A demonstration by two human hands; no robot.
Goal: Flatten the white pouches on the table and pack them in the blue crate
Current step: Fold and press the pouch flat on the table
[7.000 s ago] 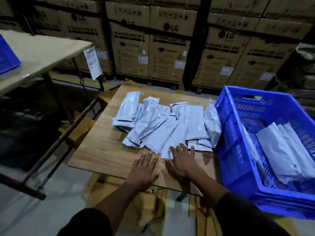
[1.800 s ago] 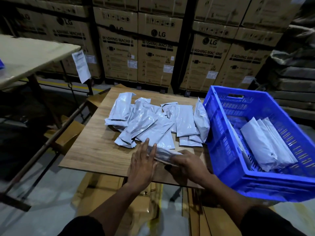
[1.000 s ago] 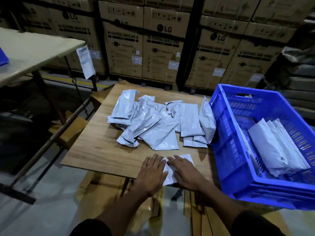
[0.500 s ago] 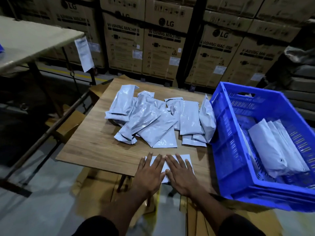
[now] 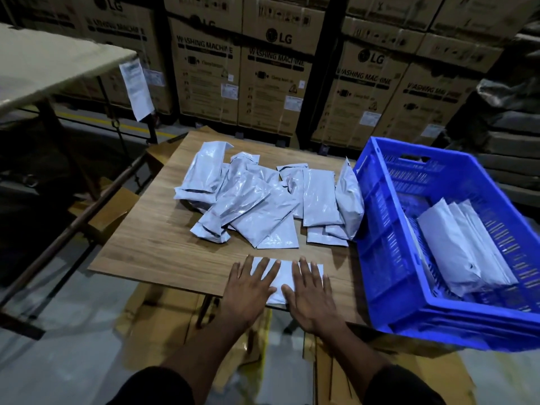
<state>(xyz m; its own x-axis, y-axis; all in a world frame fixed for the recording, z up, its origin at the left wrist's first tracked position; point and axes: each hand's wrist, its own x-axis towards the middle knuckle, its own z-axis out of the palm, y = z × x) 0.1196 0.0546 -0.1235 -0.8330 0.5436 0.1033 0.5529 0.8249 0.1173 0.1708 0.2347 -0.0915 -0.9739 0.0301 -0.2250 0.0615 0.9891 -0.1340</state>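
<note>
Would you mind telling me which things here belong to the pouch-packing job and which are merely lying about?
Part of the job:
left hand and right hand, flat on one white pouch
pile of white pouches
blue crate with packed pouches
wooden table

Lying about:
washing machine cartons
side table with hanging paper

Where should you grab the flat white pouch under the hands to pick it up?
Probably the pouch near edge, which pokes just past the table front. It lies flat, so slip right hand fingers under that lip from the front and pinch.
</note>
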